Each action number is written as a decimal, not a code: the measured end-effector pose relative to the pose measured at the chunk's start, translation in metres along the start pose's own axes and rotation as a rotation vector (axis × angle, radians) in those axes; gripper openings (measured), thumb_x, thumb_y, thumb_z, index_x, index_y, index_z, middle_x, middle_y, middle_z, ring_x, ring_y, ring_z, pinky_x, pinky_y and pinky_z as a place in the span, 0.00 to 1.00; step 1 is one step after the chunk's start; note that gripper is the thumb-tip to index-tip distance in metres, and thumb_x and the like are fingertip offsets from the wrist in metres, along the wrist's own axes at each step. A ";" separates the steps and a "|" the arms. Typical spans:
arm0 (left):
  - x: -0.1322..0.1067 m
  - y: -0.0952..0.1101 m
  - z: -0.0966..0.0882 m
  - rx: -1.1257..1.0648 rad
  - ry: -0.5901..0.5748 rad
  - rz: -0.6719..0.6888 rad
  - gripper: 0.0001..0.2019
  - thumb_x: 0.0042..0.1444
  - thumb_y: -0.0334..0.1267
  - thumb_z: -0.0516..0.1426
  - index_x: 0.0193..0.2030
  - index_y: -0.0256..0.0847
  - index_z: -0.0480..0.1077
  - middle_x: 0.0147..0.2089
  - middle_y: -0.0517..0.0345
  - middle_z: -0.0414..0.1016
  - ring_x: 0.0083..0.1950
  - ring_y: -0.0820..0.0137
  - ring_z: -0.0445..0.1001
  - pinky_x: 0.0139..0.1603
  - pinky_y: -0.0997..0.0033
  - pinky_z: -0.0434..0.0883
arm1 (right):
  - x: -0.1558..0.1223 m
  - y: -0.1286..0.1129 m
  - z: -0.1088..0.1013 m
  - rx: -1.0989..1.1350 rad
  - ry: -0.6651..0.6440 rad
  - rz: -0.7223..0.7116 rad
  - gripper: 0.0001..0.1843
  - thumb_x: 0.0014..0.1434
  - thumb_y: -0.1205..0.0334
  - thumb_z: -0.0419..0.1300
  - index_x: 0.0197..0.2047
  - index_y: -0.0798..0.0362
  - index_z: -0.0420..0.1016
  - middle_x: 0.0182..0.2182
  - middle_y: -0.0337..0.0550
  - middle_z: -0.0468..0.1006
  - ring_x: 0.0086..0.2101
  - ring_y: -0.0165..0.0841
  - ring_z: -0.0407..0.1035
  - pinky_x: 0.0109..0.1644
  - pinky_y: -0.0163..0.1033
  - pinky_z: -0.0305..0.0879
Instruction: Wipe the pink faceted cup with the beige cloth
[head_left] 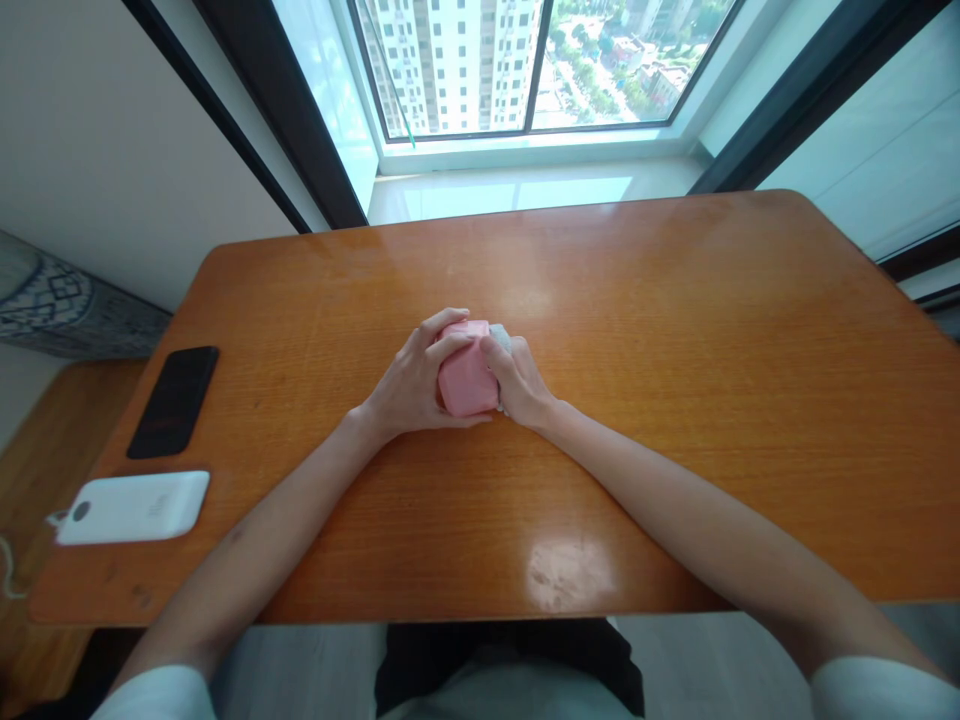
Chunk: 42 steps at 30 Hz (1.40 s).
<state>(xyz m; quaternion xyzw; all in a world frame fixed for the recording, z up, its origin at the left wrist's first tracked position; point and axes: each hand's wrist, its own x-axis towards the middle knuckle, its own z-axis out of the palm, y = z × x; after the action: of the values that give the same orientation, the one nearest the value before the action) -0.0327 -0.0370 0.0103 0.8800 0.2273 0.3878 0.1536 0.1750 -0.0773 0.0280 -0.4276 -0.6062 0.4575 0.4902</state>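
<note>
Both my hands meet at the middle of the wooden table (600,300). Between them is a pink rounded block (466,375), its material hard to tell. My left hand (414,378) wraps its left side with the fingers curled over the top. My right hand (517,380) presses on its right side. A small pale grey piece (501,339) shows just behind my right fingers, touching the pink block. My hands hide much of the block.
A black smartphone (174,402) and a white power bank (133,508) lie near the table's left edge. A thin white cable (7,570) hangs beyond that edge. A blue-patterned cloth item (60,305) sits at far left. A large window (525,70) lies beyond the far edge.
</note>
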 end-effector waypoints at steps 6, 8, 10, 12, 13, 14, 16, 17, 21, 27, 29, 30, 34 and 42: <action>-0.002 0.006 0.001 -0.266 -0.007 -0.200 0.50 0.56 0.69 0.72 0.76 0.50 0.60 0.63 0.46 0.77 0.53 0.58 0.83 0.52 0.55 0.84 | -0.001 0.000 -0.002 -0.097 -0.093 -0.118 0.40 0.69 0.18 0.52 0.34 0.50 0.71 0.27 0.38 0.71 0.28 0.32 0.63 0.34 0.42 0.59; -0.003 0.002 0.002 -0.290 -0.016 -0.230 0.51 0.58 0.72 0.70 0.79 0.52 0.57 0.68 0.43 0.75 0.57 0.56 0.83 0.54 0.54 0.84 | -0.001 0.000 -0.001 -0.098 -0.086 -0.078 0.40 0.70 0.18 0.51 0.31 0.48 0.68 0.25 0.36 0.67 0.27 0.31 0.60 0.33 0.41 0.56; -0.004 -0.002 0.003 -0.235 0.013 -0.134 0.60 0.51 0.74 0.73 0.82 0.55 0.52 0.77 0.39 0.68 0.72 0.45 0.77 0.67 0.42 0.81 | 0.000 0.000 0.000 -0.060 -0.066 -0.025 0.39 0.71 0.20 0.50 0.31 0.48 0.66 0.24 0.35 0.65 0.27 0.30 0.59 0.32 0.41 0.56; -0.004 -0.005 0.003 -0.135 0.020 -0.015 0.67 0.42 0.73 0.78 0.83 0.59 0.51 0.83 0.38 0.60 0.82 0.39 0.66 0.77 0.31 0.74 | 0.001 0.000 0.000 -0.016 -0.040 0.023 0.38 0.72 0.20 0.49 0.31 0.48 0.65 0.24 0.34 0.64 0.26 0.30 0.58 0.32 0.40 0.56; -0.003 -0.005 0.003 -0.088 0.014 0.019 0.67 0.40 0.72 0.79 0.82 0.59 0.53 0.83 0.39 0.59 0.83 0.38 0.65 0.78 0.30 0.72 | 0.001 0.000 0.000 -0.003 -0.030 0.036 0.38 0.72 0.20 0.48 0.32 0.48 0.65 0.24 0.34 0.64 0.26 0.30 0.58 0.32 0.40 0.56; -0.002 -0.004 0.003 -0.051 0.006 0.028 0.65 0.41 0.69 0.80 0.81 0.59 0.56 0.82 0.39 0.60 0.82 0.39 0.66 0.78 0.30 0.72 | 0.001 0.000 0.000 0.002 -0.023 0.041 0.38 0.72 0.20 0.48 0.33 0.48 0.67 0.25 0.34 0.65 0.26 0.30 0.58 0.32 0.40 0.57; 0.000 0.000 0.002 -0.026 0.019 0.015 0.59 0.44 0.64 0.81 0.78 0.55 0.61 0.77 0.39 0.66 0.77 0.43 0.72 0.76 0.35 0.76 | 0.001 -0.001 0.000 -0.023 -0.018 0.016 0.38 0.72 0.20 0.49 0.37 0.49 0.71 0.28 0.36 0.69 0.28 0.30 0.60 0.33 0.40 0.59; 0.001 0.002 0.001 -0.040 0.041 0.013 0.57 0.44 0.62 0.81 0.77 0.53 0.62 0.74 0.39 0.69 0.75 0.44 0.74 0.73 0.37 0.78 | 0.000 -0.001 -0.001 -0.045 -0.028 -0.016 0.38 0.72 0.21 0.51 0.38 0.50 0.72 0.29 0.37 0.71 0.29 0.31 0.61 0.34 0.40 0.60; 0.003 0.009 0.000 -0.226 0.052 -0.101 0.50 0.52 0.66 0.76 0.75 0.50 0.62 0.63 0.46 0.76 0.56 0.56 0.82 0.55 0.52 0.84 | -0.003 -0.001 -0.002 -0.132 -0.093 -0.134 0.37 0.71 0.22 0.53 0.33 0.49 0.69 0.26 0.37 0.68 0.28 0.31 0.60 0.34 0.42 0.57; -0.003 0.000 0.003 -0.290 0.030 -0.174 0.54 0.55 0.74 0.71 0.80 0.53 0.56 0.74 0.40 0.70 0.68 0.49 0.79 0.66 0.44 0.81 | -0.001 -0.001 0.000 -0.093 -0.064 -0.034 0.38 0.71 0.20 0.53 0.28 0.47 0.62 0.23 0.34 0.62 0.26 0.30 0.57 0.31 0.41 0.54; -0.003 -0.004 0.003 -0.173 0.058 -0.029 0.61 0.48 0.74 0.75 0.82 0.57 0.54 0.81 0.39 0.63 0.79 0.42 0.69 0.76 0.34 0.75 | 0.001 -0.001 0.000 -0.046 -0.053 0.004 0.39 0.71 0.20 0.51 0.28 0.47 0.62 0.22 0.34 0.62 0.25 0.30 0.57 0.30 0.40 0.55; -0.003 -0.005 0.003 -0.110 0.055 0.030 0.62 0.45 0.72 0.77 0.81 0.59 0.55 0.82 0.40 0.61 0.82 0.41 0.66 0.79 0.32 0.72 | 0.001 -0.002 0.000 -0.028 -0.042 0.020 0.39 0.71 0.20 0.51 0.29 0.47 0.63 0.22 0.34 0.63 0.25 0.30 0.58 0.30 0.40 0.55; 0.001 0.001 0.001 -0.012 0.043 0.067 0.56 0.46 0.61 0.81 0.77 0.58 0.62 0.77 0.42 0.67 0.77 0.45 0.72 0.77 0.36 0.75 | 0.001 -0.002 -0.001 -0.040 -0.016 -0.015 0.38 0.72 0.21 0.51 0.33 0.48 0.69 0.26 0.36 0.68 0.28 0.31 0.61 0.32 0.39 0.58; 0.001 0.009 -0.001 -0.310 -0.018 -0.260 0.46 0.59 0.71 0.69 0.75 0.51 0.62 0.65 0.45 0.77 0.55 0.56 0.84 0.53 0.54 0.83 | -0.002 -0.001 -0.002 -0.144 -0.084 -0.104 0.38 0.70 0.22 0.54 0.27 0.47 0.61 0.24 0.34 0.61 0.26 0.29 0.57 0.31 0.41 0.54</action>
<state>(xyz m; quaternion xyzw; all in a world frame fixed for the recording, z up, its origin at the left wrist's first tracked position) -0.0300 -0.0435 0.0154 0.8126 0.2752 0.3871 0.3378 0.1769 -0.0797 0.0289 -0.4103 -0.6789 0.4042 0.4554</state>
